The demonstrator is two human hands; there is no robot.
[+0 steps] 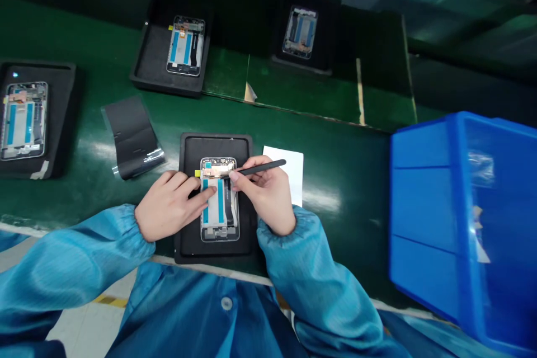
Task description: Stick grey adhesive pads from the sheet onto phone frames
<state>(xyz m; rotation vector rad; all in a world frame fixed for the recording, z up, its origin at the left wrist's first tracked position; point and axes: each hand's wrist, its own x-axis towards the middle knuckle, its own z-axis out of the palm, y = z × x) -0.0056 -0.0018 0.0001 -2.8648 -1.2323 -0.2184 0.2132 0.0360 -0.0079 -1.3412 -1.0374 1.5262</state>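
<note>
An opened phone (217, 215) lies in a black foam tray (191, 249) in front of me, its circuit parts and blue strips exposed. My left hand (170, 204) reaches in from the left. Its extended fingers rest on the phone's middle, with nothing gripped. In my right hand (268, 190) is a slim black stick-shaped tool (264, 167), held like a pen. The tool's working end points at the upper part of the phone; fingers hide its tip. A yellow tab (197, 173) sticks out at the phone's upper left edge.
Other opened phones lie in a left tray (62, 95), a back tray (146, 61) and a back right tray (327, 39). A dark film sheet (132, 134) lies left, white paper (297, 179) under my right wrist's side. At right stands a blue bin (423, 196).
</note>
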